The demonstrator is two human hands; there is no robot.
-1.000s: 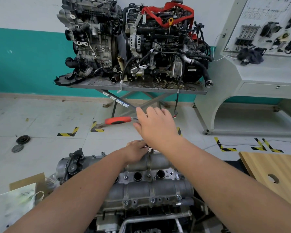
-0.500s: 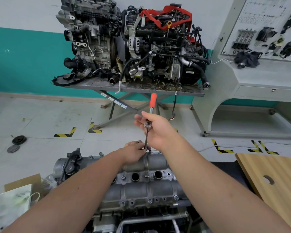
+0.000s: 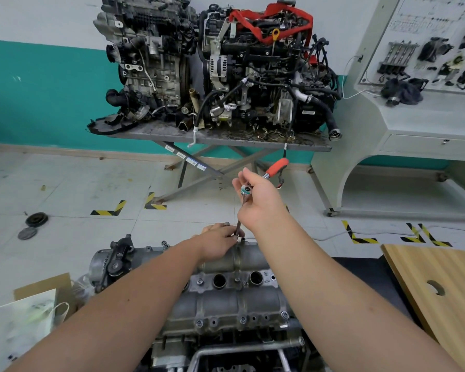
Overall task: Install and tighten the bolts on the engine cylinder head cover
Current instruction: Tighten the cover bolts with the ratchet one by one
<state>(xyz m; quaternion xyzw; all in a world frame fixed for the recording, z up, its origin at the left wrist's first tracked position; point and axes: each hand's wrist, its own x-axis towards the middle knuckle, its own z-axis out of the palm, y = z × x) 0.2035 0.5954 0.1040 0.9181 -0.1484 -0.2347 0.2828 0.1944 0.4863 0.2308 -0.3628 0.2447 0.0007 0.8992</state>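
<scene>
the cylinder head cover is sitting low in front of me, bolts showing along its near edge. my right hand is gripping the head of the orange-handled ratchet. my left hand is pinching its extension bar at the cover's far edge.

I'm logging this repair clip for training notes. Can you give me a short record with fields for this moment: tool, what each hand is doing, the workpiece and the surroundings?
tool: ratchet wrench with orange handle, on a long extension bar
right hand: grips the ratchet head, handle pointing up and right
left hand: pinches the bar's lower end at the cover's far edge
workpiece: grey cylinder head cover, bolts visible along its near edge
surroundings: two engines on a metal table, wooden board at right
</scene>
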